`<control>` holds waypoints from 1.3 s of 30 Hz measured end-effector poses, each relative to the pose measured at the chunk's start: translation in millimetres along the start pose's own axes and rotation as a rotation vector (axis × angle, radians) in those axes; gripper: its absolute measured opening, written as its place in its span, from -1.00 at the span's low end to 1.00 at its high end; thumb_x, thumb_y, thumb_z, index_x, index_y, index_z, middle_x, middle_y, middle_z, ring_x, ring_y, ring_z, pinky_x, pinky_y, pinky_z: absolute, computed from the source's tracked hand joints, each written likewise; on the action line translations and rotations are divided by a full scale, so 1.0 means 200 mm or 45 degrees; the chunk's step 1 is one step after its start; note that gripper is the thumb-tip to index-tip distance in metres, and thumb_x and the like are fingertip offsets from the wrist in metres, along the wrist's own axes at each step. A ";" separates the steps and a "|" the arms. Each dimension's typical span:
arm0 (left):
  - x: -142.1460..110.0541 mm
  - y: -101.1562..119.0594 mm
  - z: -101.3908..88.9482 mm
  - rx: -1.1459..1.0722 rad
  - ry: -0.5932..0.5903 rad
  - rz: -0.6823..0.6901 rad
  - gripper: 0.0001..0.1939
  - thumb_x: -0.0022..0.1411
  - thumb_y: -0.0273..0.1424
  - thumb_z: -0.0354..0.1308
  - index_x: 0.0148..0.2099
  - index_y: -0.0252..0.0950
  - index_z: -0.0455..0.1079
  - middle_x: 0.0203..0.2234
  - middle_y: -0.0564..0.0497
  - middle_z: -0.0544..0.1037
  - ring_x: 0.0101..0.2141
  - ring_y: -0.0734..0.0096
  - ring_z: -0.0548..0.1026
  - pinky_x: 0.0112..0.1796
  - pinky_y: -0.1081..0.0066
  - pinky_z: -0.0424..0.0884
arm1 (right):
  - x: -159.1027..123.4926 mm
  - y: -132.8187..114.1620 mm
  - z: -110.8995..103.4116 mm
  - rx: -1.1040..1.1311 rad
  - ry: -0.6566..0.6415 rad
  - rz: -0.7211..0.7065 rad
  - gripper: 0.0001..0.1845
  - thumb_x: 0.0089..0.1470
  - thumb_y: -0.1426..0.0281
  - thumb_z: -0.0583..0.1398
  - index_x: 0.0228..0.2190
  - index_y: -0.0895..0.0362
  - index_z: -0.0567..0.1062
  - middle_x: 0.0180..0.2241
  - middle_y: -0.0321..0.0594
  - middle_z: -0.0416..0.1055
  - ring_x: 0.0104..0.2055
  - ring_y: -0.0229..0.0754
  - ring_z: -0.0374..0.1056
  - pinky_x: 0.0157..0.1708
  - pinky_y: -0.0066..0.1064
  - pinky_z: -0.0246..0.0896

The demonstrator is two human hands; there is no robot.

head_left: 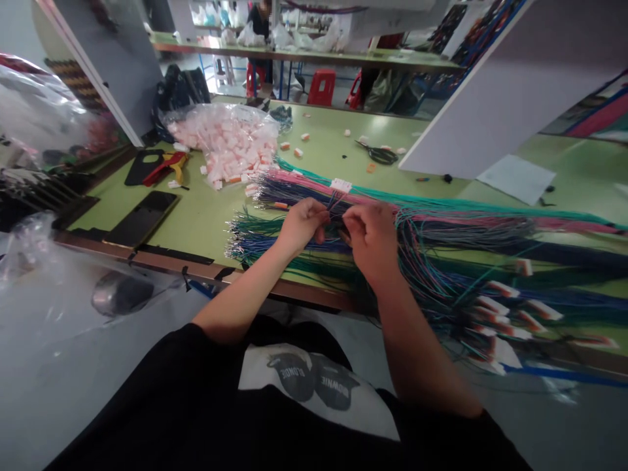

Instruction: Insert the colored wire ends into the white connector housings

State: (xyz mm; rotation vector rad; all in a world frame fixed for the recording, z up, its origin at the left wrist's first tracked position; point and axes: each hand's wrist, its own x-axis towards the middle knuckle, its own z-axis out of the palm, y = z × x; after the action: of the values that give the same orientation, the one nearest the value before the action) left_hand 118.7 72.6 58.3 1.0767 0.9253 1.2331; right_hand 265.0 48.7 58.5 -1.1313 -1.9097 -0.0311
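Observation:
My left hand (305, 224) is closed in a pinch on thin wires just below a white connector housing (341, 186). Beside it, my right hand (373, 235) has its fingers curled together over the dark wires; what lies between its fingertips is hidden. Several wires run from the housing down towards both hands. Under and around the hands lie long bundles of pink wires (441, 218), green wires (441, 199) and blue wires (235, 246), with metal-tipped ends pointing left.
A clear plastic bag of white-and-orange connectors (235, 140) sits at the back left. Nearby are red-and-yellow pliers (167, 167) and a black phone (142, 219). Dark-handled scissors (381, 154) lie at the back. Wired connectors (505, 317) pile at the right edge.

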 end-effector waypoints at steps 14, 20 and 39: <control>-0.03 0.00 0.00 0.187 -0.233 -0.007 -0.75 0.10 -0.75 -0.02 -0.44 -0.28 0.20 -0.79 0.27 0.30 -0.78 0.59 0.30 -0.65 0.57 0.17 | 0.04 -0.02 0.06 -0.379 -0.214 0.244 -0.76 0.20 0.33 0.08 -0.32 0.02 0.56 -0.33 -0.19 0.30 -0.30 -0.14 0.23 -0.37 -0.35 0.10; -0.03 0.00 -0.03 0.052 -0.346 0.029 -0.81 0.09 -0.67 0.13 -0.43 -0.31 0.25 -0.75 0.24 0.37 -0.75 0.63 0.34 -0.63 0.58 0.22 | 0.03 -0.02 0.04 -0.403 -0.188 0.180 -0.74 0.19 0.37 0.07 -0.24 -0.05 0.57 -0.33 -0.21 0.34 -0.28 -0.13 0.27 -0.36 -0.34 0.16; -0.03 -0.02 -0.01 -0.288 -0.263 0.047 -0.82 0.07 -0.45 0.23 -0.50 -0.34 0.29 -0.70 0.19 0.39 -0.81 0.68 0.26 -0.74 0.61 0.06 | -0.06 -0.01 -0.04 -0.514 -0.254 -0.025 -0.78 0.18 0.28 0.02 -0.32 0.10 0.42 -0.40 -0.15 0.44 -0.29 -0.06 0.31 -0.20 -0.22 0.00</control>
State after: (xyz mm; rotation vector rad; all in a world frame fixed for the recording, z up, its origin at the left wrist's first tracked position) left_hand 116.6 66.3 54.4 1.0215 0.5957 1.1995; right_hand 269.9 36.1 56.1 -1.4249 -2.1518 -0.3390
